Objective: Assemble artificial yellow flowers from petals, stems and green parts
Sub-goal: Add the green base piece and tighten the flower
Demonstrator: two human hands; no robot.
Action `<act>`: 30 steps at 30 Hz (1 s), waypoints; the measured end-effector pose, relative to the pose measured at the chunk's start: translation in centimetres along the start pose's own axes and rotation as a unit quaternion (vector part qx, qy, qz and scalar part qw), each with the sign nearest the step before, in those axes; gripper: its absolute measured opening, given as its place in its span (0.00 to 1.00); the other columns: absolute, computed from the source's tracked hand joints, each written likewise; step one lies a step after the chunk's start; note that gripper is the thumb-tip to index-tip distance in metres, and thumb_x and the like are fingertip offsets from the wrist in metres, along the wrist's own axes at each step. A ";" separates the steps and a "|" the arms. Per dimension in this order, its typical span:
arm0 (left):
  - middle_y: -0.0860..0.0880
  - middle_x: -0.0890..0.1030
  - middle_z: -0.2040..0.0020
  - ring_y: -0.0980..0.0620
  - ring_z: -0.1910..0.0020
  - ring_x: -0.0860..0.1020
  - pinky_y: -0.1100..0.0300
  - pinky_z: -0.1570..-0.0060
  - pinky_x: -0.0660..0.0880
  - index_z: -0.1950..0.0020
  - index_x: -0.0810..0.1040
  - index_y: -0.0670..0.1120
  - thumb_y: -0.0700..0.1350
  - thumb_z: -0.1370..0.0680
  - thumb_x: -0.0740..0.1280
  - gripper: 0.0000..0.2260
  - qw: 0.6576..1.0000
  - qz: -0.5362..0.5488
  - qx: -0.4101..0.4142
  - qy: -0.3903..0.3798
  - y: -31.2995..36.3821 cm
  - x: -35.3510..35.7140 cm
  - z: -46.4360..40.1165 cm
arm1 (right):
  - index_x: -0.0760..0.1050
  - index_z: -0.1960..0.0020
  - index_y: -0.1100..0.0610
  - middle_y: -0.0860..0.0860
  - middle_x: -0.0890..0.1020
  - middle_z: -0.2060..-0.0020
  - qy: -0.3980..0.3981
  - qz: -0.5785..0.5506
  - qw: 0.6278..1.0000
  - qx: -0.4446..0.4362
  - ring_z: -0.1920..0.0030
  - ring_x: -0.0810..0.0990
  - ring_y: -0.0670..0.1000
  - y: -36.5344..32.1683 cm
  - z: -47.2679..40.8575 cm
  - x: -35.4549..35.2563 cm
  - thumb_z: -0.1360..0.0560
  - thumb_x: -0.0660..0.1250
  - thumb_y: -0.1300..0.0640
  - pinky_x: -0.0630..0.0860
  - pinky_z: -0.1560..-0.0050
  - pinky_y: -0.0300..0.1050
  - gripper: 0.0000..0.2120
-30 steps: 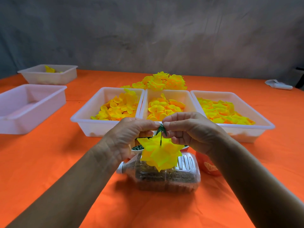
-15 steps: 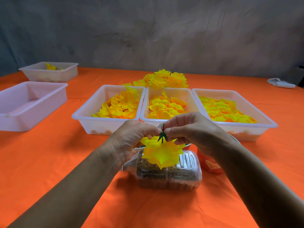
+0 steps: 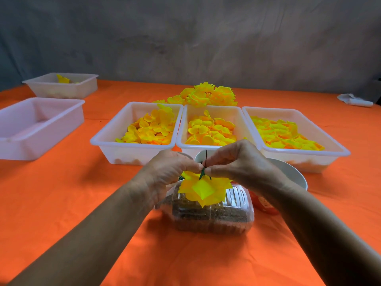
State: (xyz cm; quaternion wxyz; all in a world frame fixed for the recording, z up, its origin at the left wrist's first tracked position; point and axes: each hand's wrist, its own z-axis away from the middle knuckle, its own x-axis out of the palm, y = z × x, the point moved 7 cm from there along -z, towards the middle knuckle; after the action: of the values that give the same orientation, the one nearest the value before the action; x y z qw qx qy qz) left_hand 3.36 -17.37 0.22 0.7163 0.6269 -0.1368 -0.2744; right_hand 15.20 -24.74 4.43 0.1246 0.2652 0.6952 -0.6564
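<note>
While your two hands are meeting above the clear plastic container (image 3: pixel 214 219), you are holding the yellow flower (image 3: pixel 203 190) head-down between them. Your left hand (image 3: pixel 171 172) is pinching the top of the petals with curled fingers, and your right hand (image 3: pixel 237 162) is pinching the thin dark stem (image 3: pixel 206 156), which is sticking up between your fingertips, with the green calyx (image 3: pixel 203 173) sitting just against the petals. Beyond your hands, three white trays (image 3: pixel 132 148) of loose yellow petals are lining up on the orange table (image 3: pixel 61 203), with finished flowers (image 3: pixel 206 96) piling behind them.
</note>
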 end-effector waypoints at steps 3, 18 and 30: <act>0.51 0.77 0.67 0.54 0.60 0.73 0.57 0.58 0.66 0.69 0.79 0.45 0.38 0.30 0.71 0.09 1.000 -0.003 -0.008 -0.019 -0.1 0.2 0.0 | 0.84 0.63 0.52 0.52 0.85 0.65 -0.003 -0.010 1.000 -0.002 0.66 0.79 0.45 0.1 0.0 0.0 0.33 0.76 0.61 0.72 0.69 0.37 0.05; 0.50 0.78 0.59 0.55 0.55 0.72 0.58 0.62 0.65 0.65 0.80 0.45 0.35 0.31 0.72 0.06 0.997 0.051 -0.063 0.011 -0.7 0.3 -0.4 | 0.83 0.65 0.50 0.44 0.82 0.72 0.005 0.026 0.999 -0.045 0.75 0.74 0.36 -0.1 -0.1 0.0 0.34 0.76 0.63 0.66 0.75 0.28 0.08; 0.45 0.81 0.48 0.48 0.49 0.76 0.56 0.53 0.68 0.65 0.79 0.44 0.35 0.31 0.71 0.06 1.000 -0.017 -0.012 0.004 -0.1 0.0 -1.0 | 0.84 0.62 0.51 0.46 0.85 0.66 0.016 0.071 0.997 -0.036 0.67 0.78 0.37 0.1 -0.4 -0.2 0.35 0.78 0.61 0.76 0.64 0.34 0.06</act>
State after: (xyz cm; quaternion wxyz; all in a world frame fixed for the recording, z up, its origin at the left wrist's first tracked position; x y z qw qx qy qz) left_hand 3.89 -16.54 -0.04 0.7197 0.6215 -0.1198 -0.2852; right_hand 15.52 -24.39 4.46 0.1690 0.3201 0.6999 -0.6158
